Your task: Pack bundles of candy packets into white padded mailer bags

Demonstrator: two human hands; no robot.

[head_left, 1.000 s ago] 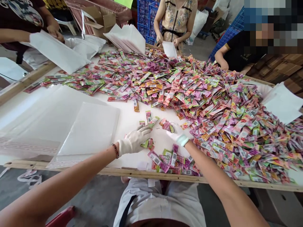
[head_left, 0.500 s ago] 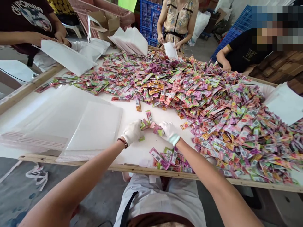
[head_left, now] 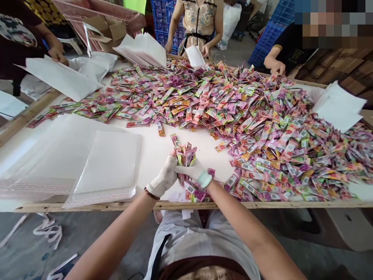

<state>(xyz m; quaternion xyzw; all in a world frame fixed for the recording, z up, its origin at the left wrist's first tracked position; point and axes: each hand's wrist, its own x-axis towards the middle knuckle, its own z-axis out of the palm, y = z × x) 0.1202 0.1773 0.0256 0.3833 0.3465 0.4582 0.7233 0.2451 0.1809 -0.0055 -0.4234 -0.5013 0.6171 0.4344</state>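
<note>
Both my hands wear white gloves and come together over the near middle of the table. Between them is a bunch of small printed stick packets [head_left: 186,153], pink, purple and green, standing roughly upright. My left hand [head_left: 166,174] is closed on the bunch from the left. My right hand [head_left: 190,171] is closed round it from the right, thumb across the front. One loose packet [head_left: 175,140] lies just beyond the bunch. Several more packets [head_left: 194,191] lie by the table's front edge, below my right hand. The lower part of the bunch is partly hidden by my fingers.
A large heap of packets [head_left: 247,112] covers the middle and right. Clear plastic-fronted mailer bags [head_left: 116,163] are stacked at left. A wooden rim [head_left: 101,206] edges the table. Co-workers stand around it, one with a white bag [head_left: 194,56]; another's hand [head_left: 278,68] touches the heap.
My hands, apart before with a few packets in each, have met and now hold one gathered bunch. The view has shifted a little. The co-worker's hand at right has reached onto the heap.
</note>
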